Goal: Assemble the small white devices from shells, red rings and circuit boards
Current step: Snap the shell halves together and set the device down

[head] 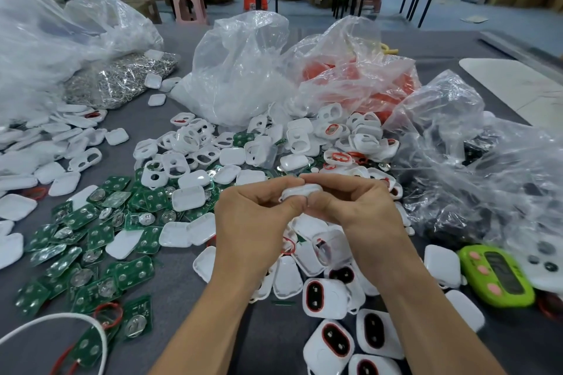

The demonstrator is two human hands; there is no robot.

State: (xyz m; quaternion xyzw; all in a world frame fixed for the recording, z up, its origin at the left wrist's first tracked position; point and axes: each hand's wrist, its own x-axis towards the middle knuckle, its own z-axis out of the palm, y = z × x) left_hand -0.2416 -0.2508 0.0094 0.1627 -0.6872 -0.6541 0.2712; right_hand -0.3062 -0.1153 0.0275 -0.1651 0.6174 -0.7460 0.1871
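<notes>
Both hands meet over the middle of the table. My left hand point(256, 216) and my right hand point(350, 207) pinch one small white device point(300, 191) between fingertips and thumbs; its inside is hidden. Loose white shells point(189, 149) lie heaped behind the hands. Green circuit boards point(91, 240) spread to the left. A few red rings point(108, 312) lie among the boards, and more fill a clear bag point(365, 82) at the back. Assembled devices with red-rimmed dark windows point(326, 298) lie in front of my right forearm.
Big clear plastic bags point(240, 70) stand behind the pile and one with dark parts point(475, 179) at the right. A bag of metal clips point(122, 79) sits back left. A green timer point(499, 275) lies at the right and a white cable point(61, 321) at the front left.
</notes>
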